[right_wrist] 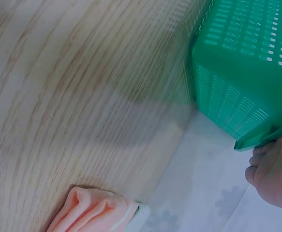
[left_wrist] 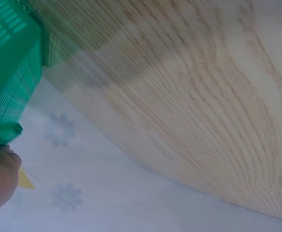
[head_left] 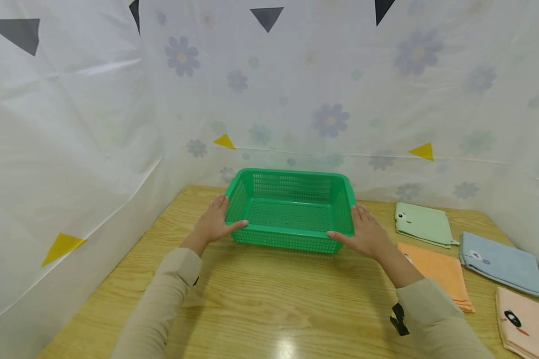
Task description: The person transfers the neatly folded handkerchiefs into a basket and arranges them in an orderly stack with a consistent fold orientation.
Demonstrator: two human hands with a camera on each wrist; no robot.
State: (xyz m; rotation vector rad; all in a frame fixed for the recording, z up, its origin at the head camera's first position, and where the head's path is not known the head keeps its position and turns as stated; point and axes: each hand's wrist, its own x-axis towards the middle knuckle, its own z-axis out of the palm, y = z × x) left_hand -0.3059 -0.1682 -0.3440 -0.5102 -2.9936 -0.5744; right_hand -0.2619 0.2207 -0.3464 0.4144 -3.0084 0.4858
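A green plastic basket (head_left: 289, 214) with slotted walls is near the far edge of the wooden table, its inside bare. My left hand (head_left: 214, 222) grips its left rim, thumb lying over the near left corner. On the opposite end, my right hand (head_left: 366, 232) holds the right rim, thumb at the near right corner. In the left wrist view, curled fingers (left_wrist: 7, 157) sit under the basket's lip. The right wrist view shows fingers (right_wrist: 261, 162) tucked beneath the rim (right_wrist: 257, 140) in the same way.
Folded cloths lie to the right: light green (head_left: 422, 224), orange (head_left: 437, 274), blue (head_left: 503, 262) and pink (head_left: 530, 321). A pale flowered sheet (head_left: 296, 89) hangs behind the wooden table (head_left: 260, 299) and along its sides.
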